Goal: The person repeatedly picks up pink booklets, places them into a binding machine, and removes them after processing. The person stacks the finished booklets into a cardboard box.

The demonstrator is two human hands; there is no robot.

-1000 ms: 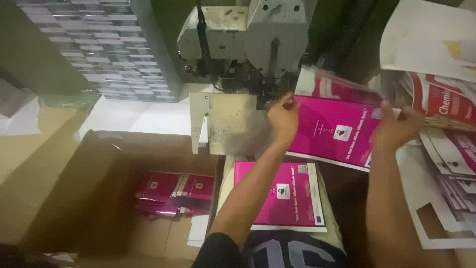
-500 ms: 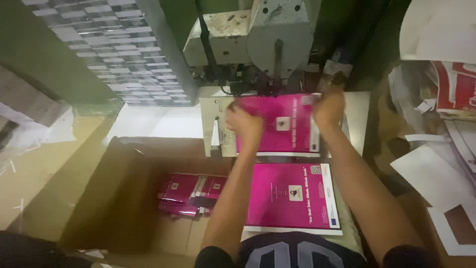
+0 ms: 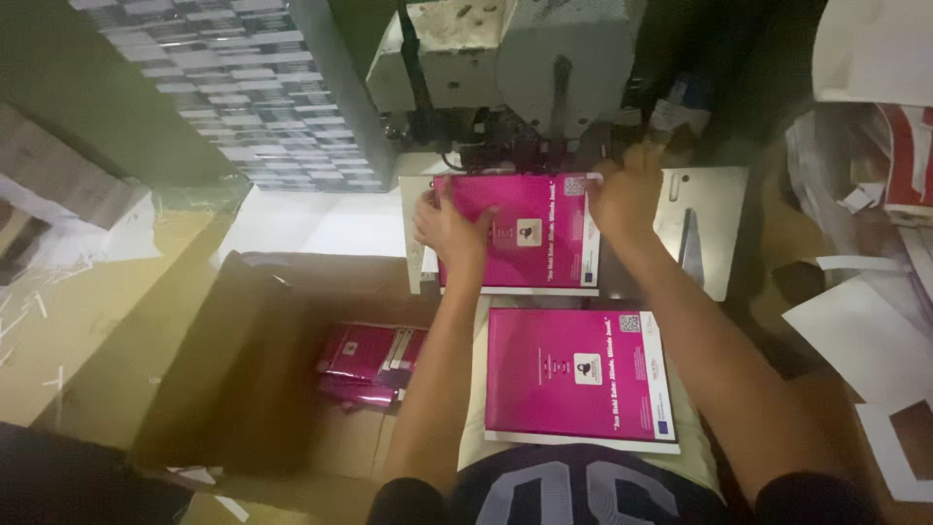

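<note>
Two hands press one magenta booklet point(image 3: 520, 233) flat on the metal plate point(image 3: 709, 209) of a grey stitching machine point(image 3: 525, 68), upper centre of the frame. The left hand point(image 3: 449, 231) lies spread, palm down, on the booklet's left half; the right hand point(image 3: 624, 194) grips its upper right corner, fingers curled over the edge nearest the machine head. Both hands hold the same booklet, apparently so that its top edge sits square under the head and the sheet cannot slide.

Just below in the picture, centre bottom, a stack of like magenta booklets point(image 3: 573, 374) rests on the person's lap or on a low worktop; which of these cannot be told. It lies within easy reach of either hand, probably as a ready supply or a finished pile.

Lower left of the frame: an open cardboard box point(image 3: 194, 389) with a few magenta booklets in the box point(image 3: 374, 360), lying loosely against its right wall.

Upper left: a tall block of stacked printed sheets point(image 3: 253, 87), well apart from the hands. Right edge: loose white and red paper sheets point(image 3: 865, 321), scattered and overlapping. Lighting dim; fine detail of the machine head not legible.
</note>
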